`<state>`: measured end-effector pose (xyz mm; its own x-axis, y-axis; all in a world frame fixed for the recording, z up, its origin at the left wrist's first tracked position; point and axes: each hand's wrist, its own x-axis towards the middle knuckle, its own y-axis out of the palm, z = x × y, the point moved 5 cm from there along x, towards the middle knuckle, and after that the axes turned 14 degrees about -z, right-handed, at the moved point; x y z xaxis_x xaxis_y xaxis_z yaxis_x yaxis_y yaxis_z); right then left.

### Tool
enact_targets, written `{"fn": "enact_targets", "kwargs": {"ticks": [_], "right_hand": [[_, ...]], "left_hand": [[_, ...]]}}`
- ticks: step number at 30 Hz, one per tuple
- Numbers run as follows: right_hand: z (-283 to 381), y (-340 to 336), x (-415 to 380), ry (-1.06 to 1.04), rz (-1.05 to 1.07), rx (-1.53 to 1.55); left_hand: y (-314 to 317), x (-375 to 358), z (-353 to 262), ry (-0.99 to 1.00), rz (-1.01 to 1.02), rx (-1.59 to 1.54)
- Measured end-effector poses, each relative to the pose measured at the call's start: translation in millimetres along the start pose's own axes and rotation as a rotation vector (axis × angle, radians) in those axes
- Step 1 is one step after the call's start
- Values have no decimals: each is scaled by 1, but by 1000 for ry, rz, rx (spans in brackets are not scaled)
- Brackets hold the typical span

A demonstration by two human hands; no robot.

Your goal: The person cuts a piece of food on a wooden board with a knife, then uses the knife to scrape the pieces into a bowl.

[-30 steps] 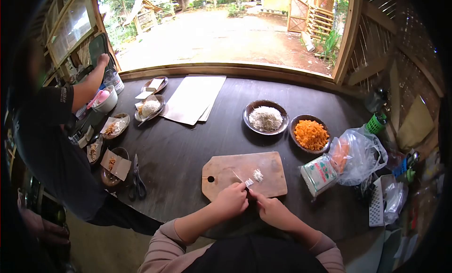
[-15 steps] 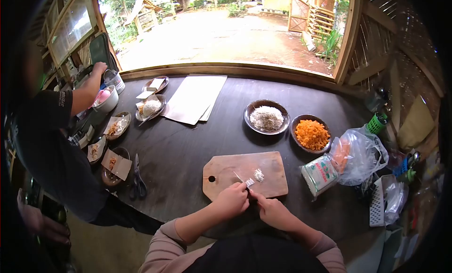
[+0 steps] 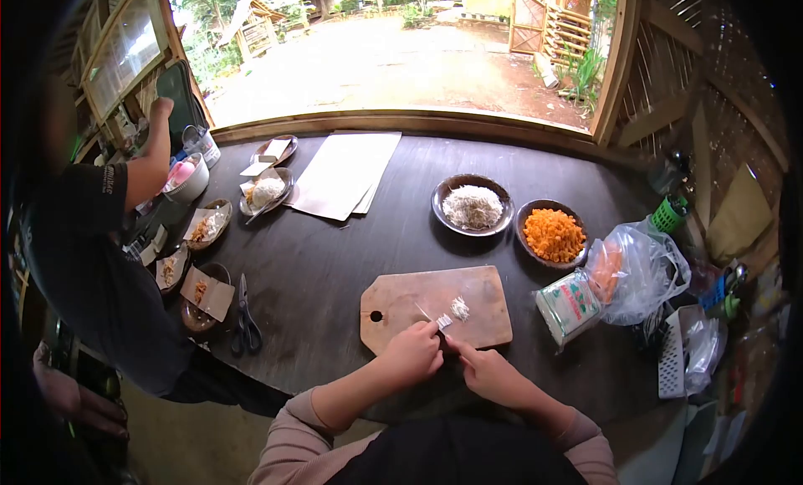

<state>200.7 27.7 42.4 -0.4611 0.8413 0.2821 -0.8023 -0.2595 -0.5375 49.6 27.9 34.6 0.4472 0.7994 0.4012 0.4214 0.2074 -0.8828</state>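
Note:
On the wooden cutting board (image 3: 401, 297), my left hand (image 3: 414, 354) pinches a small bunch of thin white strands (image 3: 424, 312) by its fingertips. Cut white bits (image 3: 444, 322) lie right at those fingertips. My right hand (image 3: 493, 375) is closed, its index finger stretched toward the left hand, around what looks like a knife; the hands hide most of it. A small heap of chopped white strands (image 3: 459, 308) sits on the board just beyond both hands.
Farther back stand a bowl of white shreds (image 3: 473, 207) and a bowl of diced orange pieces (image 3: 553, 236). To the right are a printed packet (image 3: 569, 308) and a plastic bag (image 3: 640, 272). Scissors (image 3: 244, 318), paper sheets (image 3: 343, 176) and filled plates lie left, beside another person (image 3: 100, 259).
My hands stay nearly in place at the board, with only a slight shift of the view. The other person's arm has lifted a little, its hand moving up and left.

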Motion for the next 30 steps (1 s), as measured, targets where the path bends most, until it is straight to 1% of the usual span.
{"fn": "enact_targets", "kwargs": {"ticks": [2,3,5,7,9,13,15,18,22,24,25,27,28,30], "right_hand": [[-6,8,2,16,23,-53],[-7,10,3,25,45,-106],[-3,5,1,28,30,-59],[8,-5,1,22,22,-14],[13,-11,0,167,136,-54],[7,-5,-2,153,120,-27],[-1,5,-1,7,1,-18],[-6,13,1,-4,0,-71],[7,-5,-1,24,11,-6],[14,-9,-3,108,90,-40],[17,-11,-2,109,90,-38],[19,-12,-1,175,120,-45],[11,-4,-2,177,118,-45],[-1,8,-1,32,-16,-33]], "left_hand": [[0,1,-1,-66,117,11],[2,1,-1,-61,116,10],[1,0,2,-45,1,-5],[3,-1,2,-46,-4,-5],[3,-1,3,-57,-9,-5],[3,-2,2,-34,-6,-2],[2,-2,0,-14,8,2],[0,-1,0,-47,27,-18],[4,-3,3,-33,16,-24],[4,-3,2,-35,25,-24],[2,-2,1,-40,38,-24],[1,-2,0,-41,55,-24],[0,-2,0,-41,53,-15],[-1,-1,-1,-39,54,-10]]}}
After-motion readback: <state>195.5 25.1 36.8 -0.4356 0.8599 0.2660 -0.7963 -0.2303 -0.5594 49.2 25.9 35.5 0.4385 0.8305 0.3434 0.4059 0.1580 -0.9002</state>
